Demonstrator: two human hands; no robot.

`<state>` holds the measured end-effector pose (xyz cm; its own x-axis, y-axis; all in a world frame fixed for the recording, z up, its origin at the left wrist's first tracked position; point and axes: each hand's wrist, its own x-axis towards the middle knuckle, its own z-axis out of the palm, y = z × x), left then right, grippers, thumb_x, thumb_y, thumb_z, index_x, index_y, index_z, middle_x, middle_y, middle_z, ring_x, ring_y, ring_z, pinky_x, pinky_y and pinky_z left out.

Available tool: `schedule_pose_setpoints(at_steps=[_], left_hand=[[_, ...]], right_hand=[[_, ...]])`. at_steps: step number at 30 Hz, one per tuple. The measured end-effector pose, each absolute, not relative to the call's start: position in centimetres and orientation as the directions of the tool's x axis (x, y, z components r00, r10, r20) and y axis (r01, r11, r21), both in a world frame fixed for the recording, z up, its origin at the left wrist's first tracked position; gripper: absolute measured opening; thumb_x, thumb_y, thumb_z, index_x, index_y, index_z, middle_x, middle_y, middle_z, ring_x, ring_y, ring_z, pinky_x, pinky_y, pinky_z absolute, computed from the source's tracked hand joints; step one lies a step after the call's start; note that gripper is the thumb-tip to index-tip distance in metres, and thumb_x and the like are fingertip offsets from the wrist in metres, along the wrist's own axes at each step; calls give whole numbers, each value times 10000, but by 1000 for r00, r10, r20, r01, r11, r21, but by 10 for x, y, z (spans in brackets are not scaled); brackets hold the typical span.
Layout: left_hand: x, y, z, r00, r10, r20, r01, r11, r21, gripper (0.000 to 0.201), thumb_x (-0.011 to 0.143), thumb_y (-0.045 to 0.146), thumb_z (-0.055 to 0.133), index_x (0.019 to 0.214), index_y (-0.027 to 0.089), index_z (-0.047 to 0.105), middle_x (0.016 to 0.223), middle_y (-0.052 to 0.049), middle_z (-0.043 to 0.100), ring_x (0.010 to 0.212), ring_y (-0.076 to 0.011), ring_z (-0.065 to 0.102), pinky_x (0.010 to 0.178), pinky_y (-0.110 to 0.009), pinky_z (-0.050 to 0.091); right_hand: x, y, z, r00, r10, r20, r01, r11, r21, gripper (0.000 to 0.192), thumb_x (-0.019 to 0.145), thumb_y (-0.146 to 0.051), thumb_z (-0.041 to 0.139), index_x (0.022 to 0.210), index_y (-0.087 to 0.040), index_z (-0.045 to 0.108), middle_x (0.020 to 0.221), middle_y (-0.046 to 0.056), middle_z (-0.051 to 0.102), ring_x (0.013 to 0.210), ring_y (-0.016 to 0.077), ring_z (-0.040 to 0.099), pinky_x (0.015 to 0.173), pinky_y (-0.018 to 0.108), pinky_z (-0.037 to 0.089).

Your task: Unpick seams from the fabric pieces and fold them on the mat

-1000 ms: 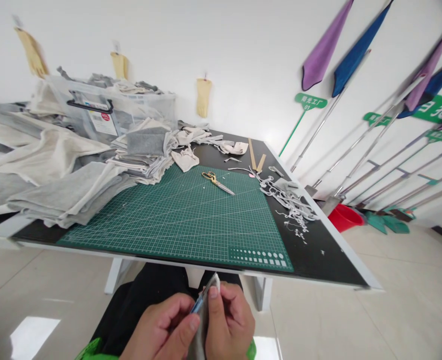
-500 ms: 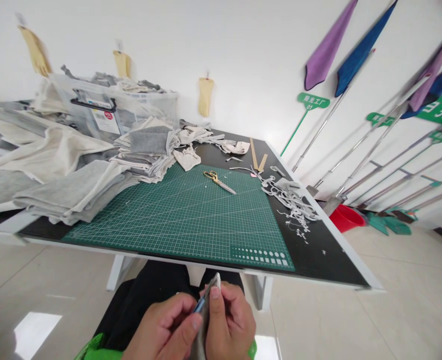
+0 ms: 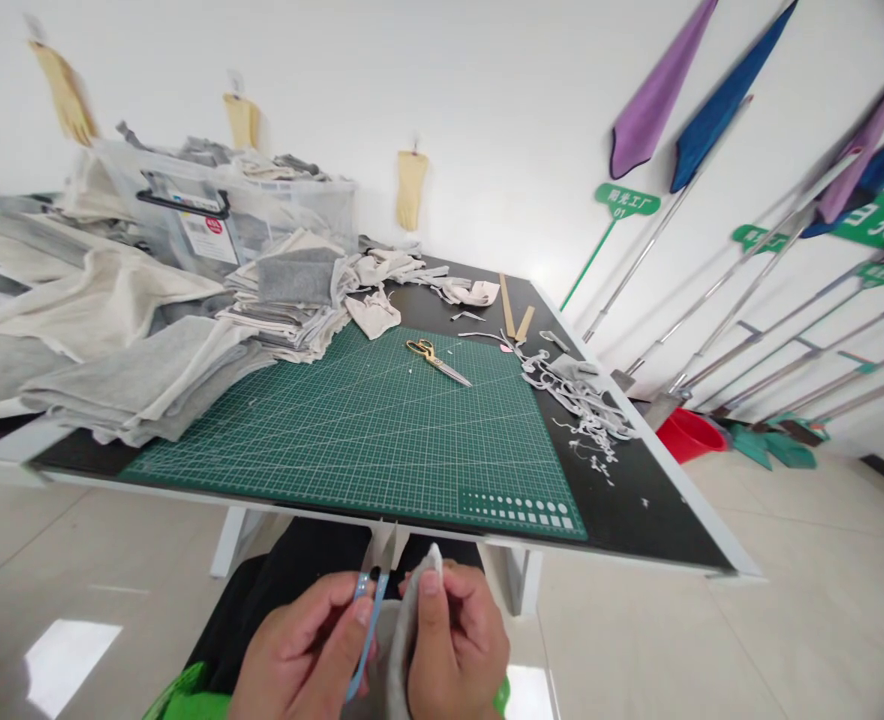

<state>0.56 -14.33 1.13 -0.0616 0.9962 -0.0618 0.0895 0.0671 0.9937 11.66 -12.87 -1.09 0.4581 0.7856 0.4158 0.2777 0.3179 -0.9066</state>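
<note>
Low in the view, in front of the table's near edge, my left hand is closed around a pair of blue-handled thread snips. The snips point upward with their blades spread, a little to the left of the cloth and apart from it. My right hand pinches a piece of grey fabric with a pale edge sticking up above the thumb. Part of the fabric hangs down between both hands. Gold-handled scissors lie on the green cutting mat.
Stacked grey and cream fabric covers the table's left side, before a clear plastic box of cloth. Fabric strips and thread scraps lie right of the mat. Wooden strips lie behind. Mops and a red bucket stand at right.
My left hand has drawn the snips leftward and away from the fabric edge, and their blades now show spread apart. My right hand keeps its pinch on the fabric in nearly the same place.
</note>
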Motion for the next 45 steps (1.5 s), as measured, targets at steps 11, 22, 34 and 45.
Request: schedule_pose_setpoints(at_steps=[11,22,34,45], left_hand=[[-2,-142,-6,-130,991,29,167,-7,986,380,865,473,479,1069,181,613,901,-39,688,747,-145,646,664,-200,540],[-13,-135,-11,90,839,537,635,-464,618,299,851,306,560,1132,203,572,946,-26,728,802,-142,698,727,-166,546],[-16,-132,-17,159,793,588,739,-490,462,367,871,331,545,1192,157,512,971,-65,719,795,-136,696,734,-167,542],[-19,-130,-23,205,729,653,760,-539,363,433,882,275,532,1281,122,459,1044,-122,694,877,-169,679,772,-214,536]], right_hand=[[121,-129,-16,362,814,455,319,351,-880,194,869,-312,545,734,-188,610,621,5,627,537,127,597,531,230,468],[126,-130,-25,282,830,482,330,388,-861,125,868,-219,535,775,-178,607,634,5,620,538,112,588,525,215,456],[128,-131,-27,206,845,493,339,411,-846,85,853,-187,529,793,-174,589,640,13,628,537,121,591,526,215,462],[130,-131,-27,187,851,492,361,406,-840,66,852,-173,530,811,-181,580,651,0,624,542,114,590,533,204,462]])
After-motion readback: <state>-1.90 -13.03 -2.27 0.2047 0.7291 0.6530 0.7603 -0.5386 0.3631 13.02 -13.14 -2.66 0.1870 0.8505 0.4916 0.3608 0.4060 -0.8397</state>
